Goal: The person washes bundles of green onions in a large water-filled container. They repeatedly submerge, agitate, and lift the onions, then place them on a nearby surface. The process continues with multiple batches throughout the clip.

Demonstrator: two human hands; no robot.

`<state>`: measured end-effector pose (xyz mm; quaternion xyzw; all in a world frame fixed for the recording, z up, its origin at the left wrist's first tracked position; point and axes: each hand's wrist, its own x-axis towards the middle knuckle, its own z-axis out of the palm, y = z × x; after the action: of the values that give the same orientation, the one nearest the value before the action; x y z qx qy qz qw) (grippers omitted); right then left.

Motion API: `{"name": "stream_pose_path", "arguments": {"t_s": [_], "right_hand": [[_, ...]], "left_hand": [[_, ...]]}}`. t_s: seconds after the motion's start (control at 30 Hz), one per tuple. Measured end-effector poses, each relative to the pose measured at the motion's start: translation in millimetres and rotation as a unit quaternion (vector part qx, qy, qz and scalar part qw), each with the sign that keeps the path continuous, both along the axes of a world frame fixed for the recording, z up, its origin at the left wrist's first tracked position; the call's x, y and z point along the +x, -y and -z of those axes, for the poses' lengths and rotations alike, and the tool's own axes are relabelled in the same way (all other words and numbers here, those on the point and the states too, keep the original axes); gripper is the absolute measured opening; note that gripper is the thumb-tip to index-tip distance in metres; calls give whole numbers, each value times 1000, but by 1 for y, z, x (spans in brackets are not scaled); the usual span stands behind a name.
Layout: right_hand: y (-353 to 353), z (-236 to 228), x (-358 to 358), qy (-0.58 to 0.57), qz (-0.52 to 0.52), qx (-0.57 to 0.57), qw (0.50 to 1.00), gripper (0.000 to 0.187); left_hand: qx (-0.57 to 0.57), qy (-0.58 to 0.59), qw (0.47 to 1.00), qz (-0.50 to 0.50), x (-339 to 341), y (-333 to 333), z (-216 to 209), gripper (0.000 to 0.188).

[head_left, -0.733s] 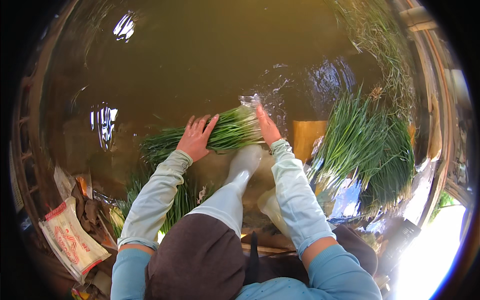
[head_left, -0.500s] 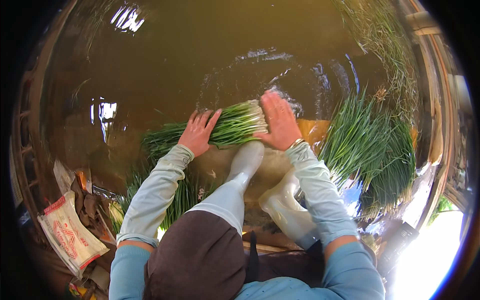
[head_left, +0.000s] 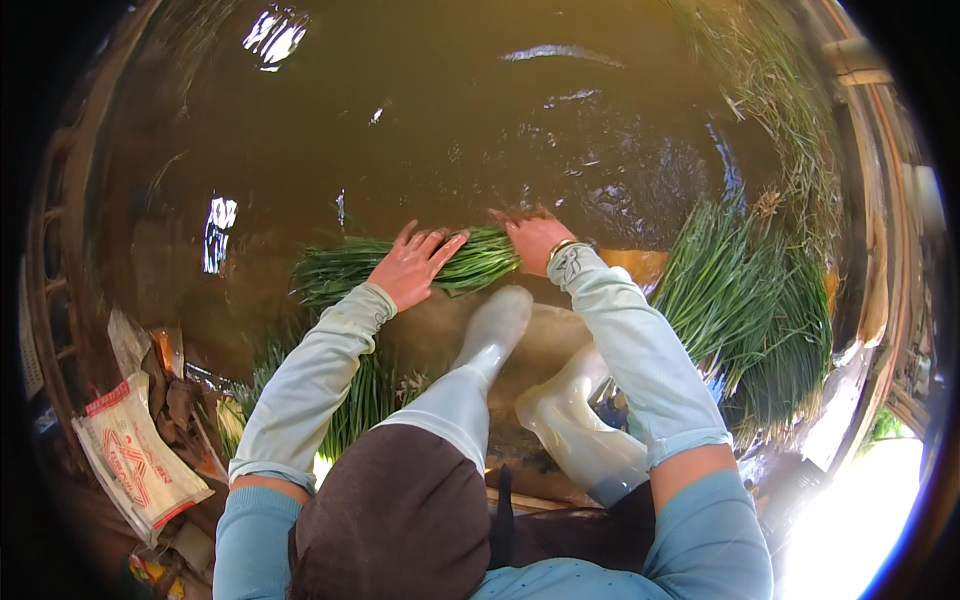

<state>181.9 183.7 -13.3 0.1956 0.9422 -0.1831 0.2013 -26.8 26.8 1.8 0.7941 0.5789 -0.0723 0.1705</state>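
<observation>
A bunch of scallions (head_left: 345,268) lies level across the muddy water's near side, its green tops to the left. My left hand (head_left: 408,272) rests over its middle, the fingers bent round the leaves. At the bunch's right end, my right hand (head_left: 537,240) is closed, fingers reaching over the far side. That hand covers the pale root ends, and its fingertips are dark and wet. Just below the bunch is the toe of a white rubber boot (head_left: 502,312).
To the right, more scallions (head_left: 720,285) are heaped, roots toward me. Another pile (head_left: 360,405) lies under my left forearm. Loose grass (head_left: 790,130) floats along the right edge by a wooden rail (head_left: 868,210). A printed white sack (head_left: 140,460) lies at lower left.
My right hand has gone from flat and upright beside the white root ends to curled over them. My left hand has slid slightly right along the bunch.
</observation>
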Motion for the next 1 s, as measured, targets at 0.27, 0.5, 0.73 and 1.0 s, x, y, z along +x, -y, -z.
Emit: {"name": "stream_pose_path", "arguments": {"t_s": [0.27, 0.5, 0.73, 1.0], "right_hand": [[24, 34, 6, -62, 82, 25, 994, 24], [24, -36, -15, 31, 110, 133, 984, 7], [15, -234, -46, 22, -98, 445, 890, 21], [99, -394, -121, -86, -167, 495, 848, 30]], "left_hand": [[-49, -10, 998, -35, 1, -4, -36, 121], [87, 218, 959, -156, 62, -33, -56, 121], [376, 369, 817, -236, 65, -62, -128, 83], [615, 341, 636, -318, 21, -18, -251, 58]]}}
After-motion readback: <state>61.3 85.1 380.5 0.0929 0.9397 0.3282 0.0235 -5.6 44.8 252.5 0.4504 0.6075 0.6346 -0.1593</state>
